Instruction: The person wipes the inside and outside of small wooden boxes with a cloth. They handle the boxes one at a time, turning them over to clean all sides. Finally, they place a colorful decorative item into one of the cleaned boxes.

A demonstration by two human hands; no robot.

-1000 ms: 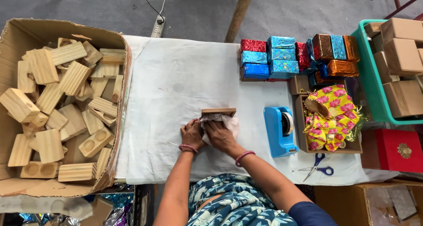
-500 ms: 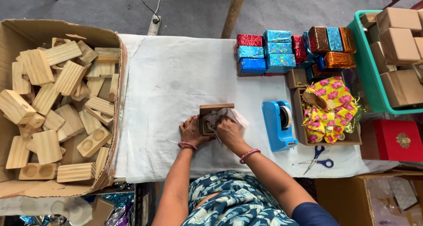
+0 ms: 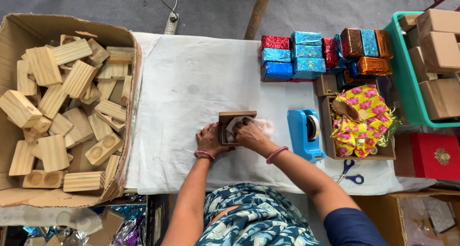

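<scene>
A small brown wooden box stands on the white cloth in front of me. My left hand grips its left side. My right hand presses a piece of white paper or cloth into or against the box; the wad is partly hidden under my fingers. Both wrists wear pink bangles.
A large cardboard carton of pale wooden blocks fills the left. A blue tape dispenser stands right of my hands, then a tray with yellow-pink floral wrap, scissors, foil-wrapped boxes, a green crate of brown boxes, a red box.
The wooden box has tipped up from lying flat, and my hands have shifted around it; the right hand now pushes the white material onto it.
</scene>
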